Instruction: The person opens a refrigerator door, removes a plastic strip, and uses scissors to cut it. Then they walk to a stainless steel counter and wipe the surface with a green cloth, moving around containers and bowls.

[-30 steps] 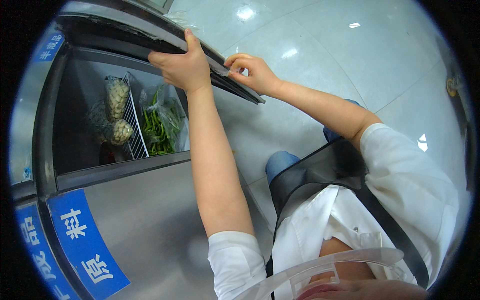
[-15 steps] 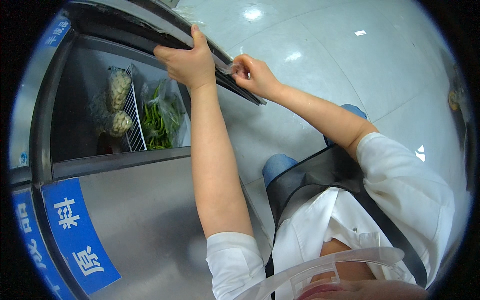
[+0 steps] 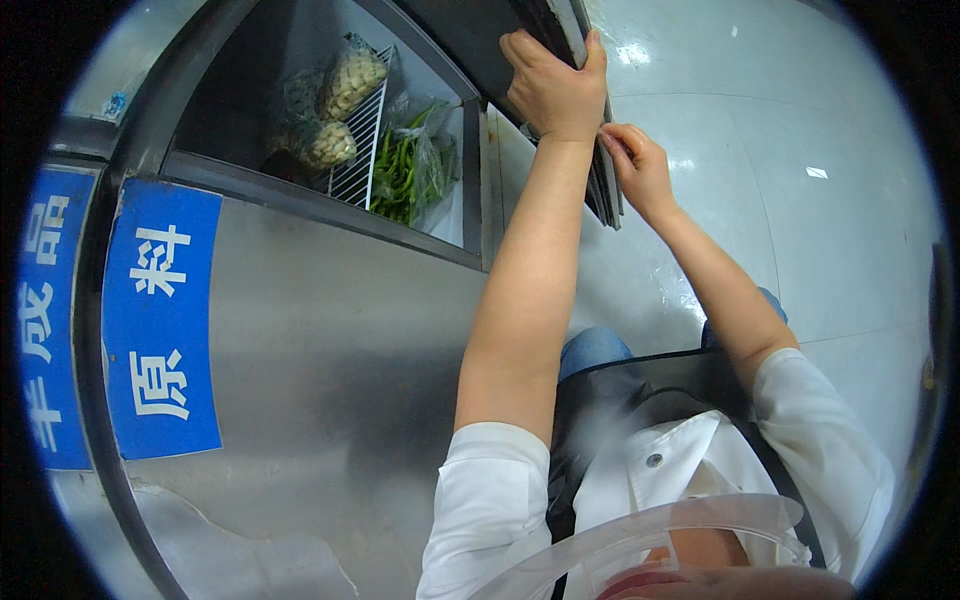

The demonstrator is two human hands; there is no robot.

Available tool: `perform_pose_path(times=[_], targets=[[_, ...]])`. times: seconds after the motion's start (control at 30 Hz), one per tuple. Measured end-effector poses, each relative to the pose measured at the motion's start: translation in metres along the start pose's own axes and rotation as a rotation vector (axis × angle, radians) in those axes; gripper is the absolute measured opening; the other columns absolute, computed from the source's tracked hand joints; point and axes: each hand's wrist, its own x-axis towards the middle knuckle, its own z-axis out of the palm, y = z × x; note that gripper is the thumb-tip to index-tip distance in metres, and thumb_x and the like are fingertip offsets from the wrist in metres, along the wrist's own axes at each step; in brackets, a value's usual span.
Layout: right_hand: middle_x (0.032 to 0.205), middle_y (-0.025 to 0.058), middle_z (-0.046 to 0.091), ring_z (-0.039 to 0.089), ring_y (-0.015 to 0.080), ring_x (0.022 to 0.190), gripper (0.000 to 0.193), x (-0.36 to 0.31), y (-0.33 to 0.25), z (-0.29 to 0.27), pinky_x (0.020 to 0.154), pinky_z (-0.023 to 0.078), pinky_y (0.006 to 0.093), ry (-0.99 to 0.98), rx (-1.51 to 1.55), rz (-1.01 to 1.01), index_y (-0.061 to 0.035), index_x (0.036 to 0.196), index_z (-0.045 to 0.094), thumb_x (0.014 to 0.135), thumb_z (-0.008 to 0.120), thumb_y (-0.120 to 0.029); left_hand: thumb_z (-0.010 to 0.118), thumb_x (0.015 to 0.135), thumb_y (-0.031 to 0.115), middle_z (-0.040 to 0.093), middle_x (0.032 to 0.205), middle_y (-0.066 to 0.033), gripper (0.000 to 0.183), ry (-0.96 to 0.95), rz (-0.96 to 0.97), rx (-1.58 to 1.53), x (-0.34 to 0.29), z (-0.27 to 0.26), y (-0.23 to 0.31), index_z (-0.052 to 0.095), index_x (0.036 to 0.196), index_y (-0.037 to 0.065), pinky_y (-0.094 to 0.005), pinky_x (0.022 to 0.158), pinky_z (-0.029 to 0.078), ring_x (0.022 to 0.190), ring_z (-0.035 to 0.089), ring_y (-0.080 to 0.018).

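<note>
My left hand point(image 3: 560, 95) is closed around the edge of a dark-edged fridge door point(image 3: 602, 195) that stands open, with the thumb pointing up along it. On the door's outer side, my right hand point(image 3: 642, 172) has its fingers curled and pinched against that edge, a little nearer to me. Whatever lies between these fingertips is too small to make out. Inside the fridge, left of my left hand, are bagged whitish pieces point(image 3: 356, 82), with a second such bag point(image 3: 332, 145) nearer. Beside them lie long green vegetables point(image 3: 398, 175) in a clear bag.
A white wire rack point(image 3: 362, 140) separates the bags inside the fridge. Below the opening is a steel front panel point(image 3: 350, 330) with a blue sign point(image 3: 165, 320). Pale shiny floor point(image 3: 720, 130) extends to the right of the door.
My view has turned, so the fridge, door and both hands appear farther right. My left hand keeps hold of the door edge. The clear film seen at my right fingers no longer shows plainly.
</note>
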Motion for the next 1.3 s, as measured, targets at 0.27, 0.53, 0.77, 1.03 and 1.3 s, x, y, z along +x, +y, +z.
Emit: perform_pose_path(times=[0.27,0.53,0.77,1.03,1.3], targets=[[0.085,0.0137,0.058,0.056,0.0261,0.077,0.014,0.016,-0.014,-0.005,0.068,0.044,0.031,-0.515,0.051,-0.035,-0.0016,0.09,0.055,0.08,0.051,-0.011,0.064,0.065,0.041,0.046,0.081,-0.022,0.06,0.049,0.012,0.029,-0.001,-0.019,-0.012,0.033,0.091,-0.004,-0.0467,0.061,0.04,0.072,0.051,-0.0413],[0.075,0.0166,0.053,0.05,0.0346,0.073,0.01,0.028,-0.02,-0.004,0.063,0.04,0.0391,-0.864,-0.102,-0.327,0.0028,0.078,0.048,0.075,0.049,-0.007,0.061,0.067,0.045,0.052,0.077,-0.021,0.058,-0.003,0.014,0.064,-0.003,-0.043,-0.022,0.036,0.089,-0.002,-0.043,0.059,0.043,0.069,0.054,-0.039],[0.084,0.0118,0.05,0.052,0.0292,0.073,0.026,-0.012,0.0,-0.001,0.063,0.044,0.0351,-0.541,-0.223,-0.462,-0.0025,0.099,0.05,0.073,0.047,-0.002,0.057,0.072,0.049,0.052,0.091,-0.0172,0.06,-0.161,0.089,0.11,-0.002,-0.06,-0.027,0.04,0.099,-0.001,-0.0407,0.071,0.04,0.083,0.052,-0.0326],[0.099,0.0112,0.05,0.052,0.0259,0.081,0.04,-0.027,-0.002,-0.017,0.069,0.044,0.0317,-0.405,-0.113,-0.411,-0.0033,0.108,0.048,0.069,0.053,0.001,0.036,0.088,0.031,0.033,0.06,-0.0026,0.032,-0.137,-0.867,-1.375,-0.075,-0.124,-0.033,0.036,0.066,0.007,-0.0242,0.042,0.022,0.048,0.025,-0.0112],[0.107,0.0098,0.048,0.052,0.02,0.09,0.037,-0.034,-0.026,-0.068,0.073,0.045,0.0305,-0.578,0.303,0.353,-0.0047,0.112,0.046,0.075,0.053,-0.004,0.038,0.084,0.019,0.034,0.063,-0.0046,0.026,0.112,-1.379,-1.658,-0.073,-0.091,0.04,0.034,0.063,0.005,-0.0254,0.047,0.025,0.054,0.03,-0.0135]])
